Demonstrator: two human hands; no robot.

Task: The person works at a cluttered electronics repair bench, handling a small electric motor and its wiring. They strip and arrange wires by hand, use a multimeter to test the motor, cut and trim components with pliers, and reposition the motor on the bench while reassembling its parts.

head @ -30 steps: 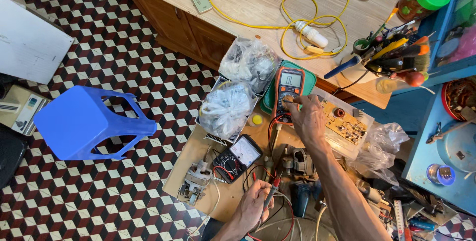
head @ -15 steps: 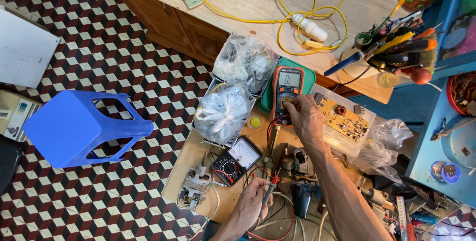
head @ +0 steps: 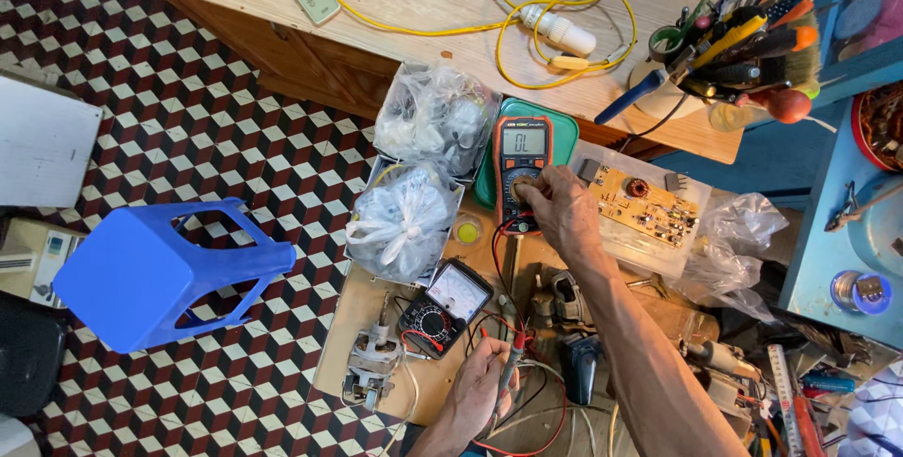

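My right hand reaches forward and its fingertips pinch the round dial of an orange digital multimeter that rests on a teal lid. My left hand is near the bottom edge, closed around red and black test probes whose leads run up toward the digital meter. A black analog multimeter lies just left of the probes on a small wooden board. A small electric motor sits at the board's left corner.
Two tied clear plastic bags of parts sit left of the meter. A circuit board lies in a clear tray to the right. A blue plastic stool stands on the checkered floor. A yellow cable and a tool cup rest on the wooden table.
My right hand slid from beside the digital meter onto its dial. The view shifted slightly; my left hand stays closed on the probes.
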